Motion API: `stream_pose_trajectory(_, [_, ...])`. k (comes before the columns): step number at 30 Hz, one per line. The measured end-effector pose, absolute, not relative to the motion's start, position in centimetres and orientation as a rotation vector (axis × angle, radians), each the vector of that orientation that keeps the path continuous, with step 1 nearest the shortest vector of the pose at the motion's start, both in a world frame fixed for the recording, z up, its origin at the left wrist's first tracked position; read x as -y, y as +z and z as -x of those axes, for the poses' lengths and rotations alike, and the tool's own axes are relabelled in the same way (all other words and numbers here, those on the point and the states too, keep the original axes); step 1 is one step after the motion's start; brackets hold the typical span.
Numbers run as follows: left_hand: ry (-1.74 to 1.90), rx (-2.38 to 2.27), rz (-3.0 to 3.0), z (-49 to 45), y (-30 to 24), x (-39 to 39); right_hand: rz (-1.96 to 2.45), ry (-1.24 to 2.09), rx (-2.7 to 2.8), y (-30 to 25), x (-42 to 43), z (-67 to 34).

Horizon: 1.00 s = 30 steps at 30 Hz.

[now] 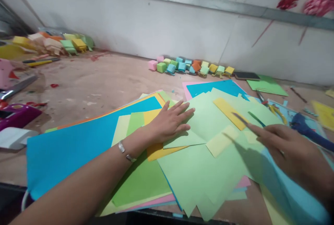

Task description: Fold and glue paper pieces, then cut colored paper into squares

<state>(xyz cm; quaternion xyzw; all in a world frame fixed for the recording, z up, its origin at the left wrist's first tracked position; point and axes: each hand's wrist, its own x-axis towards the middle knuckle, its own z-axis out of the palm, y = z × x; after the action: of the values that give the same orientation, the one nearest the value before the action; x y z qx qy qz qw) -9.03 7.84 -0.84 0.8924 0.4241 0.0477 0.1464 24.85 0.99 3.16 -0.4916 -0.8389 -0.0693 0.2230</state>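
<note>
Pale green sheets (206, 172) in front of me on the table (104, 75): plain, smooth, stacked loosely, corners fanned out at odd angles. My left hand (171, 122) lies palm down on the top ones, fingers spread apart, gripping nothing; silver bracelet (121, 147) at the wrist. My right hand (289, 148) is clamped on a slim, dark tool (240, 118), its tip over an orange-yellow strip (225, 108); blurred, type uncertain. Pale yellow strip (220, 143) just nearer me, on the same sheets, crossed by a shadow.

Left of these, under my forearm: a large blue sheet (68, 148) and a brighter green sheet (146, 183), other colours peeping out at the edges.

Paper boxes (182, 65), small, many-coloured, clustered by the wall (130, 26); insides cannot be made out. Larger pile (69, 45) of similar ones at far left, clear plastic behind; contents likewise hidden.

Right side: yellow-handled pliers (278, 113), dark phone (246, 76) beside a green sheet (268, 86). Far left: purple device (23, 115), white plug (15, 138).
</note>
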Motion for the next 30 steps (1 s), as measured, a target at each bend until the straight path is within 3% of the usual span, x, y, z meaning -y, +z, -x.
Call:
stream_pose_trajectory(5, [0.220, -1.341, -2.592, 9.5, -0.6, -8.3, 1.402, -0.542, 2.467, 1.1, -2.3, -29.2])
stream_pose_trajectory(11, [0.199, -1.365, -2.622, 10.0, -0.5, -8.3, 0.960, -0.262, 2.656, -0.1, -1.8, -21.6])
stream_pose_trajectory(16, [0.214, -1.372, -2.571, 10.0, -0.9, -8.3, 0.762, -0.365, 2.661, 0.5, -0.1, -20.0])
stream_pose_trajectory(19, [0.316, -1.394, -2.544, 9.8, -1.0, -8.4, 0.922, -0.603, 2.517, 2.4, 0.3, -22.8])
stream_pose_trajectory(22, [0.465, -1.450, -2.432, 9.5, -0.6, -8.4, 1.409, -0.838, 2.318, 4.1, -0.9, -26.5])
stream_pose_trajectory(25, [0.657, -1.554, -2.238, 9.3, -0.1, -8.3, 1.683, -0.614, 2.484, 4.4, -3.0, -28.1])
stream_pose_trajectory(30, [0.927, -1.536, -1.935, 9.5, 0.2, -8.2, 1.262, -0.044, 2.465, 2.8, -5.6, -23.4])
